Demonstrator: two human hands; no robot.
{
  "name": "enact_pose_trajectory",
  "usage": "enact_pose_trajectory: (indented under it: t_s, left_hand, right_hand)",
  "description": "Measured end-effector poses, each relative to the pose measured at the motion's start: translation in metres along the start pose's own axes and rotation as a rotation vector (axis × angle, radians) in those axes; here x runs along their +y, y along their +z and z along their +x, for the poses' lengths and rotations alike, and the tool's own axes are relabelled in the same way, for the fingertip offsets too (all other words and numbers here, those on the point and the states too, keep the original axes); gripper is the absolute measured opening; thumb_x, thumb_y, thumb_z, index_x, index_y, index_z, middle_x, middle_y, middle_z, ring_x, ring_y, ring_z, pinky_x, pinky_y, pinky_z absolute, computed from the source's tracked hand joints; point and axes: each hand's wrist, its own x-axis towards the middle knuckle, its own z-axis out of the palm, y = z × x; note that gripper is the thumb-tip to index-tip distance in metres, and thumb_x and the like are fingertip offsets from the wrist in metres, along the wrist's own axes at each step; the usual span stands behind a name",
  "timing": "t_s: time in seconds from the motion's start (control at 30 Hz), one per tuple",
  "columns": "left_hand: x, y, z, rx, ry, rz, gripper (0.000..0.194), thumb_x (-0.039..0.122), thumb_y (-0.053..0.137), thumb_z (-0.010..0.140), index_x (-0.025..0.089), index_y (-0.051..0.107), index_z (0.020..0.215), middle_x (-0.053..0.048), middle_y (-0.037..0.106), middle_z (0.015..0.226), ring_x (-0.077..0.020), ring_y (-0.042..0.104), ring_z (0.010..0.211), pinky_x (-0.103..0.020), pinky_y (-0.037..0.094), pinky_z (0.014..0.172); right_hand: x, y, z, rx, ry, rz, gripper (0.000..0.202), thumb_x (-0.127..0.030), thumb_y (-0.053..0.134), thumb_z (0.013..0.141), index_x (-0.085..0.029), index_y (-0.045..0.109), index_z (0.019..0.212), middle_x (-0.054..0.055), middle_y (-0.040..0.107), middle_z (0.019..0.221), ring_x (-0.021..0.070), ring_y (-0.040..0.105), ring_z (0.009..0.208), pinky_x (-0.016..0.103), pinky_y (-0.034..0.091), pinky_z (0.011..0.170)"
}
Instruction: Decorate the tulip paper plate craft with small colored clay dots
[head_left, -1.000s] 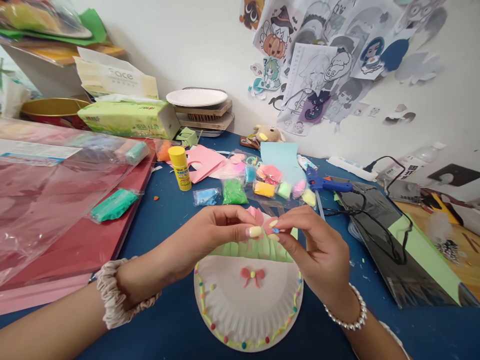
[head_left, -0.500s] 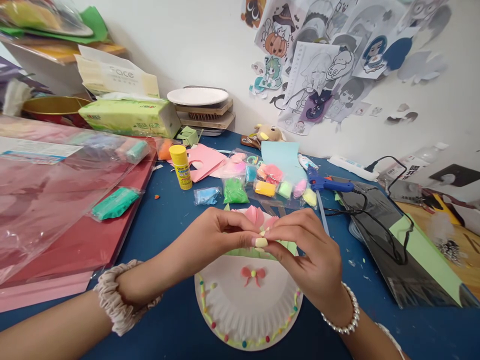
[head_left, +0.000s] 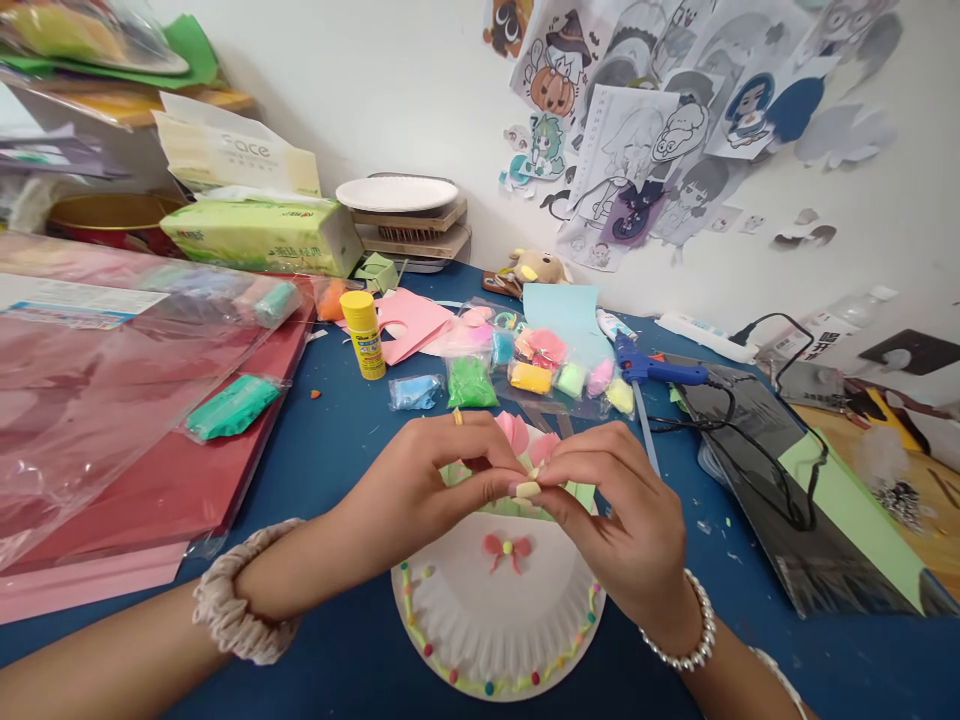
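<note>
My left hand and my right hand meet fingertip to fingertip above a decorated paper plate. Both are closed in a pinch; whatever sits between the fingertips is too small and covered to make out. The plate's lower rim carries a yellow-green clay line with coloured dots. A pink clay bow with a yellow-green centre lies mid-plate. Behind my fingers, pink paper petals rise over a light green fringed paper strip, partly hidden.
Bagged clay lumps, such as a green one, lie beyond the plate beside a yellow glue stick. A blue glue gun with its cord rests at right. Plastic-wrapped red sheets cover the left; black and green sheets lie right.
My left hand has turned slightly, bringing its ring into sight. The pinched fingertips have shifted a little right and toward me. The plate stays in place.
</note>
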Motion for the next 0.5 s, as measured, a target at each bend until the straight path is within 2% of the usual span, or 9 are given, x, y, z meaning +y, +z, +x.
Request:
enact_pose_trajectory:
  t_s: [0.1,0.23,0.5]
  left_hand:
    - [0.0011,-0.0012,-0.002,-0.007,0.146,0.114,0.013,0.021,0.053,0.08,0.019,0.064,0.073,-0.002,0.062,0.07,-0.0137,0.056,0.068,-0.022,0.044,0.064]
    - [0.0027,-0.0025,-0.0027,-0.012,0.194,0.179,0.013,0.021,0.052,0.081,0.02,0.064,0.076,-0.004,0.063,0.074,-0.0151,0.058,0.07,-0.023,0.045,0.066]
    - [0.0015,0.0006,-0.0008,0.047,0.109,0.011,0.011,0.02,0.055,0.08,0.02,0.063,0.071,0.0,0.06,0.066,-0.0135,0.054,0.066,-0.022,0.043,0.063]
  right_hand:
    - [0.0,0.0,-0.0006,0.0,-0.005,0.02,0.013,-0.007,0.064,0.072,-0.019,0.058,0.075,0.001,0.061,0.066,0.013,0.054,0.063,0.027,0.045,0.056]
    - [-0.0001,-0.0013,0.0016,-0.015,-0.001,0.035,0.011,-0.011,0.062,0.075,-0.02,0.057,0.074,0.0,0.06,0.064,0.0127,0.054,0.062,0.026,0.045,0.055]
    - [0.0013,-0.0008,0.0002,-0.033,0.09,0.135,0.007,-0.015,0.059,0.078,-0.022,0.057,0.078,-0.001,0.059,0.068,0.0137,0.055,0.067,0.028,0.045,0.059]
